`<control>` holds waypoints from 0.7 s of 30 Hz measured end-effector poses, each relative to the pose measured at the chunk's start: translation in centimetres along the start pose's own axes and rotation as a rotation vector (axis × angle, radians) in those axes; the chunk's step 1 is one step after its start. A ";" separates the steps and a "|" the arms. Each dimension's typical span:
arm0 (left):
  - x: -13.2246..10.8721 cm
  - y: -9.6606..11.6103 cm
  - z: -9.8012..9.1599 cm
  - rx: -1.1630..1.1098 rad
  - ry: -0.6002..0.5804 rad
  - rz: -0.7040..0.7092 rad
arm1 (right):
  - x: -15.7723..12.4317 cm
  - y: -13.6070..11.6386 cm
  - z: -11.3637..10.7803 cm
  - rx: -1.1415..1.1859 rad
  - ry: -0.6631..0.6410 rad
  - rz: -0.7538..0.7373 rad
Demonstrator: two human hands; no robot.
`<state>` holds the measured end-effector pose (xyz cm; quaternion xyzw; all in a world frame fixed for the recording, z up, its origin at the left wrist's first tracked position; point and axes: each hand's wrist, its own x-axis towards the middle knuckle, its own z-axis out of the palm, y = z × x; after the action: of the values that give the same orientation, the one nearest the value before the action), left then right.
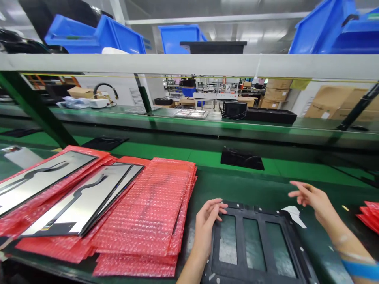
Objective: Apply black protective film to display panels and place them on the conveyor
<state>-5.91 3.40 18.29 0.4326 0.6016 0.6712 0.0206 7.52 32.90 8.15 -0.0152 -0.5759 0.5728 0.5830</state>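
A black frame point(260, 236) with three rectangular openings lies on the dark green bench before me. At its upper left corner is my left hand point(207, 219), its bent fingers and thumb gripping the edge. My right hand point(312, 199) hovers beyond the frame's upper right corner, fingers stretched out and apart, with nothing visible in them. Below it, beside the frame, lies a crumpled white scrap point(294, 215). Left of the frame are stacked red bubble-wrap sleeves point(148, 205). On them rest silver-backed display panels point(85, 193) with dark ribbon cables.
More red bubble wrap point(370, 215) sits at the right edge. A flat black piece point(241, 158) lies on the green strip behind the bench. Overhead, a white shelf point(189, 65) carries blue bins point(180, 38). A slanted green post point(41, 110) stands at left.
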 end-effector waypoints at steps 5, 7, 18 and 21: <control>-3.4 2.0 -0.7 0.242 -0.019 0.170 | -9.9 4.9 -8.5 0.051 -0.313 0.218; -5.3 3.9 -1.1 0.316 -0.007 0.280 | -12.2 6.2 -10.9 -0.018 -0.350 0.325; 0.5 10.4 -13.3 1.465 0.604 0.342 | -4.6 2.8 0.7 -0.469 0.024 -0.074; -0.5 9.2 -15.2 1.346 0.698 0.503 | -4.7 3.8 1.7 -0.489 0.081 -0.070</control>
<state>-10.28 -11.44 27.09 0.2397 0.7339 0.2450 -0.5865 5.39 29.89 3.06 -0.1588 -0.6738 0.3950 0.6040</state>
